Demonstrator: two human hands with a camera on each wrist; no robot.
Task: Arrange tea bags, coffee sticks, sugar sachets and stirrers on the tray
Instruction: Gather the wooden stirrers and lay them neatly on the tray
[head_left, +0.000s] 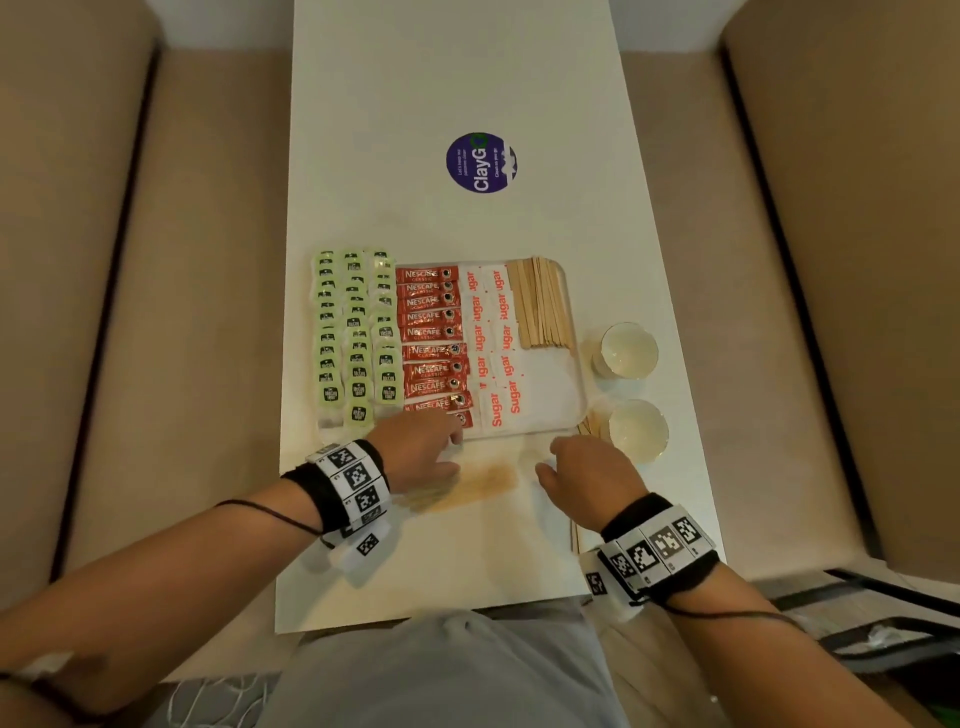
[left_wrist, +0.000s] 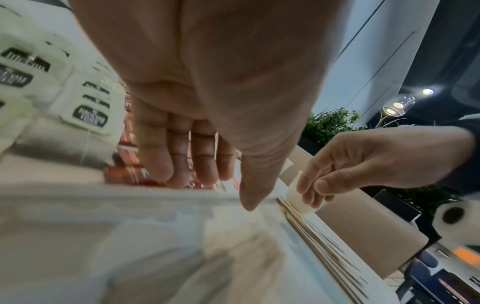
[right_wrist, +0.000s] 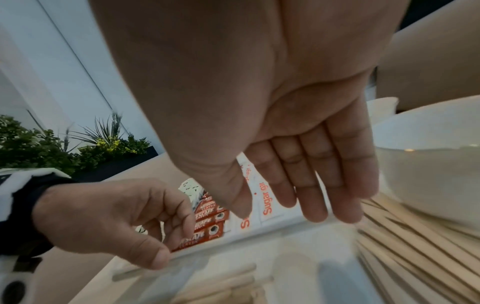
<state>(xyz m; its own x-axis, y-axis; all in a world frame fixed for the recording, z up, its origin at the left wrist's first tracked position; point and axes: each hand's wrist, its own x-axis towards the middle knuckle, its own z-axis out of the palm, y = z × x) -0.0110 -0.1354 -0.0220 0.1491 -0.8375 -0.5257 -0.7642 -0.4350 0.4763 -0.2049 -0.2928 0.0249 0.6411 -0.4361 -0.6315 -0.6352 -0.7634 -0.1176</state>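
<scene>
Fingers of the left hand (head_left: 415, 447) curl loosely at the tray's near edge, their tips resting on or just over the nearest red coffee stick (head_left: 457, 418); whether they pinch it I cannot tell. Going from the left, three columns of pale green tea bags (head_left: 356, 332) lie overlapping like shingles, soft paper with dark printed tags, seemingly over the left rim of the white tray (head_left: 574, 332). Beside them, a column of glossy red Nescafé coffee sticks (head_left: 431, 332) runs front to back, then two columns of flat white paper sugar sachets (head_left: 491, 332) with orange lettering, then a tight bundle of thin, pale wooden stirrers (head_left: 540, 309) in the far right corner. The tray's near right part is bare. Loose stirrers (head_left: 467, 486), blurred, lie on the white table (head_left: 457, 93) in front of the tray, and more (right_wrist: 405, 242) fan out under the right hand (head_left: 592, 473), whose fingers are straight and together, holding nothing. Further right stand two smooth white glazed bowls (head_left: 628, 349). By my reading the job is mostly done: the loose stirrers are left to gather and place.
</scene>
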